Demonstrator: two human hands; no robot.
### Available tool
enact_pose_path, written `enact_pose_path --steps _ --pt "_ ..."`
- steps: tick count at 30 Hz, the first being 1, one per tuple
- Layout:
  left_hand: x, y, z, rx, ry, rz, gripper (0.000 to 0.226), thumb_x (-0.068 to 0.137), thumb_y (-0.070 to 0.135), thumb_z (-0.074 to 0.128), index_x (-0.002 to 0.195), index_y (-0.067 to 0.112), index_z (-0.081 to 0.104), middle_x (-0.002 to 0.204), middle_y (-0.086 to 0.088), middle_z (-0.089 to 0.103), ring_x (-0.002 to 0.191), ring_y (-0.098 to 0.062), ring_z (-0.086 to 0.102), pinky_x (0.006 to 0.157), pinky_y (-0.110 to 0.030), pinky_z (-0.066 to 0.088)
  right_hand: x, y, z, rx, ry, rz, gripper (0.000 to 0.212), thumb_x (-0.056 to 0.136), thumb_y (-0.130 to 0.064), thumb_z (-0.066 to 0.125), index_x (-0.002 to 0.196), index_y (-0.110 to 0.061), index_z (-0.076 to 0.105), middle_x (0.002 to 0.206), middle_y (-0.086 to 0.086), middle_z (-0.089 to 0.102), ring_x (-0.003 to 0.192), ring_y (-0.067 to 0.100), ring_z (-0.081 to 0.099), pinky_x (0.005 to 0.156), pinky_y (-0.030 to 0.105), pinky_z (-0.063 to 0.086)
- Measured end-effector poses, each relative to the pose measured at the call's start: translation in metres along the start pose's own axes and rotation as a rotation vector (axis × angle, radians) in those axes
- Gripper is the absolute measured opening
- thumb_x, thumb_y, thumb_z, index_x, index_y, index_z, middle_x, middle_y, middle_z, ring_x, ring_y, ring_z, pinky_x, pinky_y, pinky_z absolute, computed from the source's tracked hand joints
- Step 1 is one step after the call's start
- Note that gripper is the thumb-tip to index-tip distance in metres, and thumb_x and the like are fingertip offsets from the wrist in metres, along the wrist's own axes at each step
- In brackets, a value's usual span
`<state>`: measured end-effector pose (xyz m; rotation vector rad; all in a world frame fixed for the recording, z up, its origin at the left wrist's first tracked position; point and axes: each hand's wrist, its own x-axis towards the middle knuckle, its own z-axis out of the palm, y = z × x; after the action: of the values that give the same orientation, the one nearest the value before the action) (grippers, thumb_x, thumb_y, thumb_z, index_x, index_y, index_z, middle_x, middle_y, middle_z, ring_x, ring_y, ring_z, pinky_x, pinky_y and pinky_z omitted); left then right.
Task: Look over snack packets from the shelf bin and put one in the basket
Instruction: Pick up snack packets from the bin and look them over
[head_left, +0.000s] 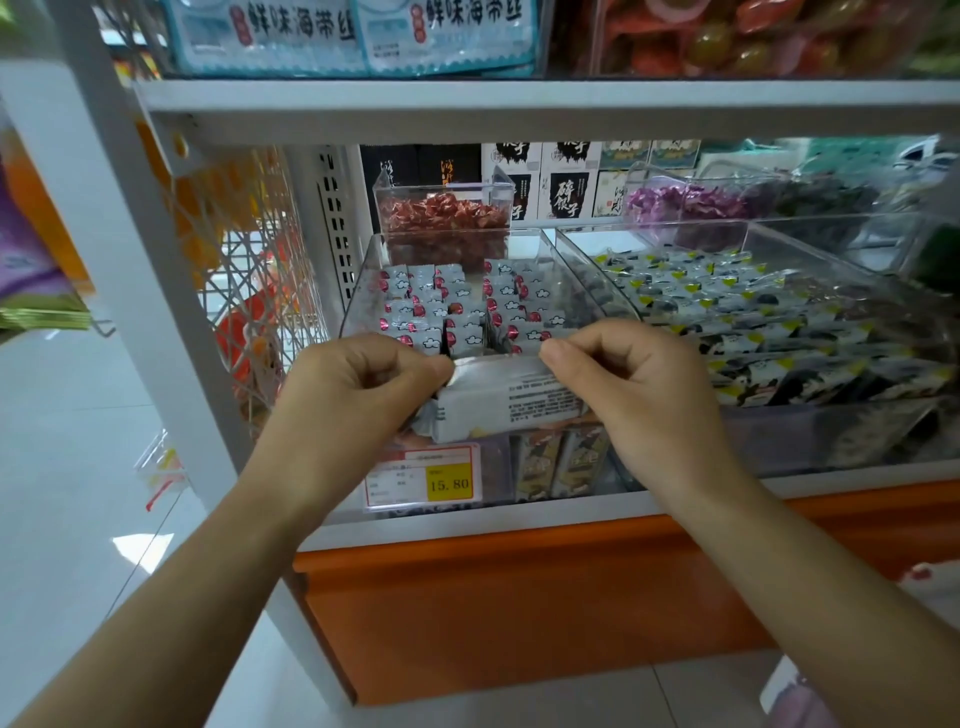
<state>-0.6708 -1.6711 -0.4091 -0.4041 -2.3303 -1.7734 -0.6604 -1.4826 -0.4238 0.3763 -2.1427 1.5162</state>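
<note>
Head view, looking down along both my forearms to a store shelf: I have one snack packet (511, 400) held up between my two hands, just in front of the near end of the clear shelf bin (362, 270) and above the yellow-and-white price tag (421, 475) that reads 15.80. My left hand (358, 387) pinches the packet's upper left corner between thumb and forefinger, with the other fingers curled in toward the palm. My right hand (634, 384) pinches the upper right corner the same way, fingers likewise curled. The packet is silvery white and lies lengthwise between my hands, its printed fine-text side turned up toward me; the print is too small to read. Behind it, the bin holds rows of small silver packets (452, 306) marked with red dots and white clouds, standing on edge in two columns. Just beyond that bin sits a smaller clear box of red-wrapped sweets (441, 218). To the right, touching side by side, is a wider clear bin (753, 312) full of packets in black, white and yellow. Blue seaweed packs (311, 36) hang on the shelf above, and an orange base panel (519, 597) runs below the shelf edge.
</note>
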Motion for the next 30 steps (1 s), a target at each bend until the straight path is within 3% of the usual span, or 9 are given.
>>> enact_pose_path --steps 4,7,10,13,16,18,22,26,30 --pt "-0.002 -0.001 0.003 0.084 0.006 0.062 0.016 0.084 0.028 0.059 0.079 0.019 0.072 0.068 0.014 0.071 0.059 -0.001 0.066 0.052 -0.009 0.049 0.000 0.002 0.000 -0.013 0.044 0.031 0.017 0.088 -0.021 0.062 0.073 -0.017 0.068 0.068 0.003 0.066 0.064 0.012 0.062 0.058 0.020 0.050" --pt "-0.006 -0.004 0.008 0.217 -0.083 0.087 0.044 0.072 0.049 0.058 0.113 0.032 0.063 0.093 0.020 0.068 0.086 0.009 0.063 0.072 -0.004 0.047 0.001 0.005 -0.001 0.068 0.109 0.101 0.018 0.088 -0.022 0.061 0.074 -0.014 0.068 0.068 0.003 0.066 0.063 0.013 0.065 0.054 0.022 0.055" --pt "-0.005 -0.010 0.011 0.268 -0.047 0.118 0.048 0.084 0.030 0.061 0.131 0.029 0.050 0.104 0.019 0.062 0.091 0.016 0.057 0.072 0.001 0.043 0.001 0.004 -0.002 0.292 0.037 0.187 0.013 0.081 -0.028 0.063 0.086 -0.019 0.071 0.084 0.006 0.071 0.079 0.015 0.070 0.065 0.025 0.058" --pt "-0.001 -0.013 0.009 0.113 -0.019 0.079 0.044 0.090 0.017 0.054 0.134 0.021 0.048 0.104 0.012 0.066 0.083 0.001 0.067 0.077 -0.011 0.052 0.001 0.005 -0.004 0.227 -0.123 0.151 0.038 0.079 -0.022 0.069 0.116 -0.030 0.061 0.108 -0.002 0.069 0.098 0.014 0.068 0.086 0.031 0.055" --pt "0.000 -0.013 0.010 0.060 -0.014 0.052 0.048 0.091 0.021 0.053 0.137 0.019 0.045 0.111 0.010 0.064 0.086 -0.002 0.068 0.080 -0.014 0.053 0.001 0.002 -0.003 0.150 -0.096 0.105 0.041 0.083 -0.012 0.066 0.120 -0.027 0.058 0.098 -0.004 0.068 0.086 0.010 0.070 0.080 0.027 0.057" --pt "0.001 -0.012 0.010 0.149 0.010 0.079 0.054 0.089 0.033 0.053 0.140 0.024 0.038 0.122 0.016 0.057 0.100 0.002 0.060 0.084 -0.008 0.046 0.003 0.000 -0.001 0.113 0.032 0.097 0.036 0.084 -0.014 0.065 0.120 -0.015 0.060 0.089 -0.004 0.064 0.079 0.008 0.070 0.072 0.025 0.059" --pt "0.029 -0.007 0.015 0.449 -0.004 0.104 0.069 0.089 0.051 0.046 0.147 0.023 0.021 0.151 0.002 0.031 0.134 -0.015 0.033 0.105 -0.028 0.024 0.012 0.000 -0.004 -0.116 0.202 0.053 0.036 0.086 -0.027 0.064 0.119 -0.014 0.058 0.105 0.003 0.064 0.096 0.020 0.065 0.086 0.041 0.054" --pt "0.084 -0.014 0.030 0.722 -0.114 0.004 0.064 0.093 0.048 0.042 0.141 0.007 0.029 0.139 -0.017 0.043 0.126 -0.033 0.041 0.107 -0.046 0.033 0.017 0.004 -0.006 -0.159 0.263 0.059 0.037 0.085 -0.030 0.064 0.118 -0.014 0.056 0.109 0.004 0.062 0.102 0.022 0.061 0.090 0.043 0.050" --pt "0.128 -0.029 0.031 0.834 -0.216 -0.146 0.051 0.096 0.045 0.036 0.125 0.003 0.042 0.136 -0.019 0.044 0.118 -0.035 0.045 0.103 -0.049 0.036 0.022 0.010 -0.010 -0.139 0.253 0.096 0.036 0.084 -0.035 0.062 0.116 -0.020 0.055 0.112 0.002 0.061 0.102 0.024 0.063 0.090 0.044 0.050"
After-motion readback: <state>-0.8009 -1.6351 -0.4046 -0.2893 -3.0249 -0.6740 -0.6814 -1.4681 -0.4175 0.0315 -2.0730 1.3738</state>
